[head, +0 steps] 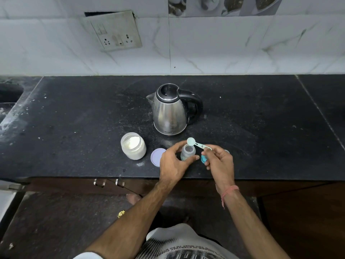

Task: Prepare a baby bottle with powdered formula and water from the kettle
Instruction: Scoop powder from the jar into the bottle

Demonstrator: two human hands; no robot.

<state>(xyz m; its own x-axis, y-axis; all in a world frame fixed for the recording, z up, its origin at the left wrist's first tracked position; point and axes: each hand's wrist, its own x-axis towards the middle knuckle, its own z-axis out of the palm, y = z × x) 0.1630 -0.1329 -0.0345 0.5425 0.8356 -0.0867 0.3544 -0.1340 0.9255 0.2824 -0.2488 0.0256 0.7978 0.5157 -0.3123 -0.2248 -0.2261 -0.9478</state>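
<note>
A small clear baby bottle (188,152) stands open near the front edge of the black counter (74,118). My left hand (172,163) grips it between thumb and fingers. My right hand (220,161) pinches the handle of a pale green measuring scoop (196,143), whose bowl hovers over the far rim of the bottle mouth. An open jar of white formula powder (133,145) stands to the left, and its lilac lid (157,157) lies flat beside it. The steel kettle (170,111) stands behind the bottle, lid down, handle to the right. A teal bottle collar (203,159) peeks out under my right hand.
A wall socket plate (115,32) sits on the tiled backsplash above the counter. A sink edge (9,101) shows at the far left. Cabinet handles (109,183) lie below the counter's front edge.
</note>
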